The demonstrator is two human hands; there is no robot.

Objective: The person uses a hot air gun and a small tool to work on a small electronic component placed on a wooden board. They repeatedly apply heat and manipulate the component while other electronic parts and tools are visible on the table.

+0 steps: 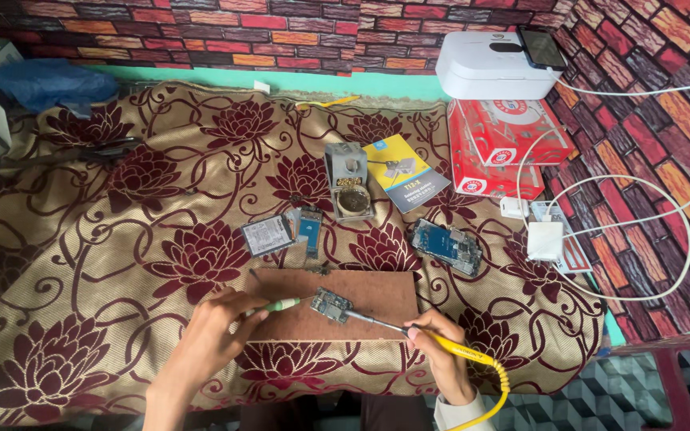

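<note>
Fingers of the right hand point(439, 353) are clenched round the yellow handle of a soldering iron point(409, 330), whose metal shaft runs up and left from the grip so that its tip meets a small circuit board point(331, 306). The iron's yellow cord point(495, 383) curls away below and to the right of that grip. The left hand point(216, 326) pinches a thin green-handled tool point(283, 304), its point reaching rightward to the board's left edge. The board sits between the two grips, lying on a brown wooden slab point(377, 295) spread beneath both tools.

Beyond the slab, above the left grip, lie a flat grey battery-like pack point(266, 236) and a small blue-faced module point(310, 225), just beside each other. Farther up, above the board, stands a grey iron stand point(348, 180) with a brass wool cup. Above and right of the right grip lies an opened phone body point(446, 246) showing blue circuitry, and past it a yellow and blue packet point(405, 171). Well to the right rest a white charger point(545, 240) with looping white cable, red boxes point(505, 144), and farthest off a white device point(493, 65). All rest on a gold cloth with maroon flowers point(121, 263).
</note>
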